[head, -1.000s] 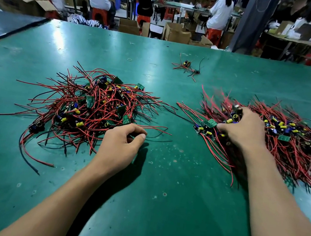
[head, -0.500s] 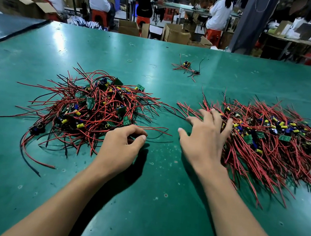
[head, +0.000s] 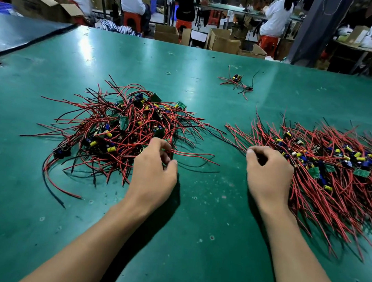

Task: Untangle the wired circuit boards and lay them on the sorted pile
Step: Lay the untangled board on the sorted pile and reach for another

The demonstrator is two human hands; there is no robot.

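Two heaps of wired circuit boards lie on a green table (head: 188, 250). The tangled pile (head: 119, 128) sits left of centre, its red and black wires looping in every direction over small green boards and yellow and blue components. The sorted pile (head: 342, 188) fills the right of the frame, its red wires lying more nearly side by side and fanning towards the lower right, with the boards gathered along its upper part.

The left hand (head: 153, 174) rests at the lower right edge of the tangled pile. Its fingers curl into the red strands there and its thumb is drawn close to the forefinger, pinching at the wires.

The right hand (head: 266, 174) sits at the left edge of the sorted pile, touching the wires. Its fingers are curled under and its thumb is tucked in front. I cannot tell whether anything is caught inside that curl.

One small stray bunch (head: 236, 82) of wires and a board lies alone in the upper middle, well apart from both heaps. A dark sheet (head: 15, 35) covers the upper left corner. Along the top, blurred people sit at benches among cardboard boxes (head: 224, 41).
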